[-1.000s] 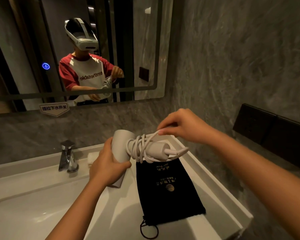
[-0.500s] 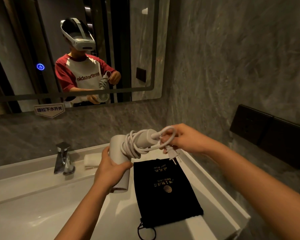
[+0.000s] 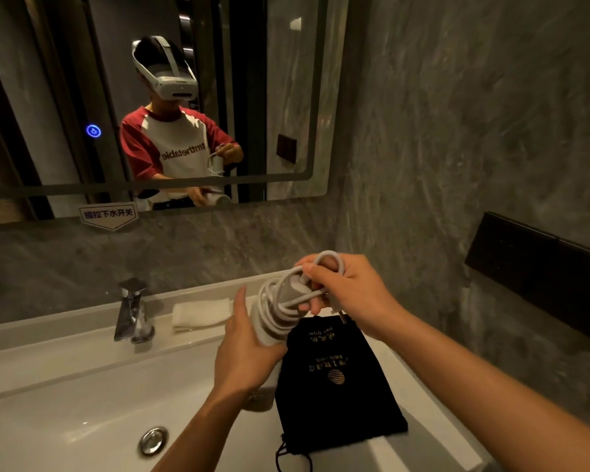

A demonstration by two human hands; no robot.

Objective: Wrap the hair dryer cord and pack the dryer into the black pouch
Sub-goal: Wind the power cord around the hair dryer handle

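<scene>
I hold a white hair dryer (image 3: 269, 330) above the sink edge, its body mostly hidden by my hands. My left hand (image 3: 246, 352) grips its lower part from the left. Its white cord (image 3: 280, 301) is coiled in several loops around the upper part. My right hand (image 3: 348, 294) is closed on the cord's last loop at the top, with the plug (image 3: 341, 316) poking out under the fingers. The black pouch (image 3: 334, 386) with gold print lies flat on the counter right below the dryer, its drawstring (image 3: 292, 458) toward me.
A white sink basin (image 3: 65, 403) with a drain (image 3: 153, 440) lies at lower left, a chrome faucet (image 3: 132, 311) behind it. A folded white towel (image 3: 201, 313) rests by the back wall. A mirror (image 3: 150, 97) hangs above; black wall panels (image 3: 539, 274) are at right.
My right hand brought the cord end up and over the coil, tucking the loop at the top. The dryer tilted more upright and my left hand shifted lower on it.
</scene>
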